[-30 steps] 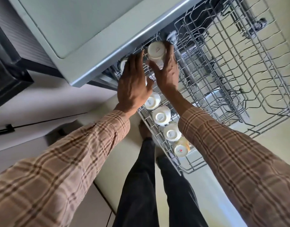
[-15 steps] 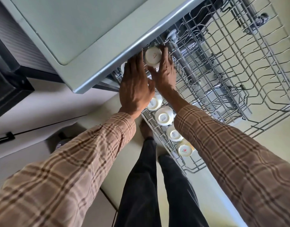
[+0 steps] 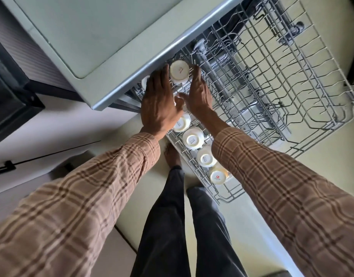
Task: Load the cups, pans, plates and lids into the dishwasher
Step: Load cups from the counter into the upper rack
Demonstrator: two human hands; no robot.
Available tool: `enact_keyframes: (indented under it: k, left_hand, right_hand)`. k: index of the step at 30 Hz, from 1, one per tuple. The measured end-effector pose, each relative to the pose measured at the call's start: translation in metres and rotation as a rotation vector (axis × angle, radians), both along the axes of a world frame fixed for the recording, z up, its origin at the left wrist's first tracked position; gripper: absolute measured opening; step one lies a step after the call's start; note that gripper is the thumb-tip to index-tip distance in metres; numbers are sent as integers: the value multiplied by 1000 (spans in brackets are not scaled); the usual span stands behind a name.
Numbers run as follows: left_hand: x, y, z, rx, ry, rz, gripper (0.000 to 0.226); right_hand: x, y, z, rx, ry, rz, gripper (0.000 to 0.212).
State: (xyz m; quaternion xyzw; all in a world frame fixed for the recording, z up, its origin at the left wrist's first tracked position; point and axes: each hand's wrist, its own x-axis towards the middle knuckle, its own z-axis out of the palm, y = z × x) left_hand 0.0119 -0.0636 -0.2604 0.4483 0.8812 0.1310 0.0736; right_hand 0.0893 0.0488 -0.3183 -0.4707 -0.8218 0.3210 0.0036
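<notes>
A white cup (image 3: 179, 71) stands upside down at the back of the wire upper rack (image 3: 272, 80), just under the worktop's edge. My left hand (image 3: 160, 104) lies along its left side and my right hand (image 3: 198, 92) along its right, fingers straight, fingertips at the cup's walls. Several more white cups stand upside down in a row along the rack's left side, among them one (image 3: 182, 122) by my left wrist, one (image 3: 193, 137) and one (image 3: 218, 175) with a red mark. Another cup (image 3: 145, 82) is mostly hidden behind my left hand.
A grey-green worktop (image 3: 112, 37) with a metal edge overhangs the rack's back. The rack's middle and right hold only bare wire tines. A dark appliance (image 3: 10, 92) sits at the far left. My legs and a bare foot (image 3: 172, 154) are below, beside the rack.
Both hands stay at the rearmost cup. My right hand has slid off to the cup's right side, so the cup's base now shows fully between the two hands.
</notes>
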Motion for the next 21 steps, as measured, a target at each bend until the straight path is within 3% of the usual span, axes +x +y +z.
enact_keyframes:
  k: [6, 11, 14, 17, 21]
  left_hand:
    - [12, -10, 28, -19, -144, -68, 88]
    - [44, -28, 110, -8, -224, -10, 89]
    - [53, -45, 171, 47, -182, 15, 83]
    - [51, -71, 230, 75, -47, 36, 67]
    - [33, -106, 282, 207, 50, 107, 51]
  right_hand:
    - [69, -30, 49, 38, -27, 48, 74]
    - [89, -47, 129, 5, -7, 122, 73]
    - [71, -51, 184, 26, 102, 142, 64]
    - [46, -63, 253, 173, 214, 311, 49]
    - [14, -89, 314, 236, 269, 539, 51]
